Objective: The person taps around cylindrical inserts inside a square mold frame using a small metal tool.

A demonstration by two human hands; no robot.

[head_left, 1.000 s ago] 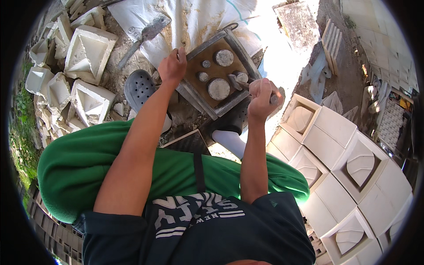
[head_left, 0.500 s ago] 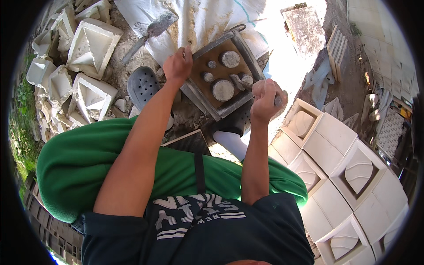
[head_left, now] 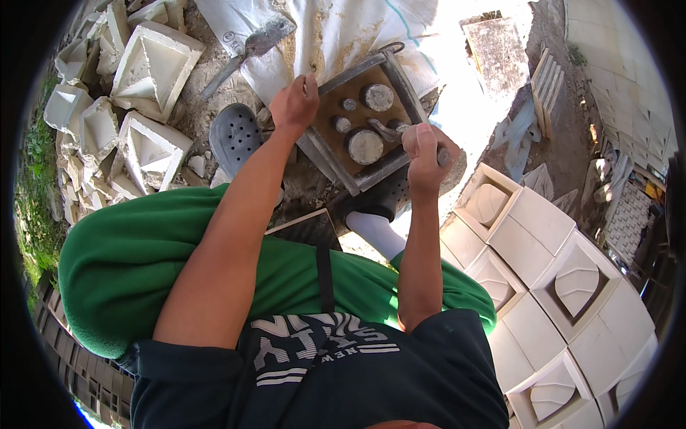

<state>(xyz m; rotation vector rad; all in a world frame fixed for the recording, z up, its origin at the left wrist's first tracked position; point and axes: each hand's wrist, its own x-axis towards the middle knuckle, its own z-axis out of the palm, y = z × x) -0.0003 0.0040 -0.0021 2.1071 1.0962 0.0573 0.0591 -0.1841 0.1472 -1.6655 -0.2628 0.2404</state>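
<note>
A square mould frame point(head_left: 406, 84) with thick grey sides lies tilted on the ground in front of me. Inside its brown bed stand several round grey plugs, among them a large plug point(head_left: 365, 146) and another wide plug point(head_left: 376, 97). My left hand point(head_left: 294, 106) is closed at the frame's left corner, fingers curled on its edge. My right hand point(head_left: 429, 155) grips the handle of a small trowel point(head_left: 386, 131), fingers wrapped round it. The trowel's blade sits inside the frame between the large plug and a plug partly hidden behind my right hand.
A larger trowel point(head_left: 261, 43) lies by a white sack sheet point(head_left: 329, 28). Broken white cast blocks point(head_left: 153, 71) are heaped at left. Rows of cream blocks point(head_left: 532, 229) stand at right. My clog point(head_left: 236, 139) is beside the frame; wooden slats point(head_left: 547, 89) lie far right.
The trowel blade has shifted slightly in toward the large plug, and my right hand has tilted around the handle. My left hand stays at the frame's corner. The whole view has shifted slightly.
</note>
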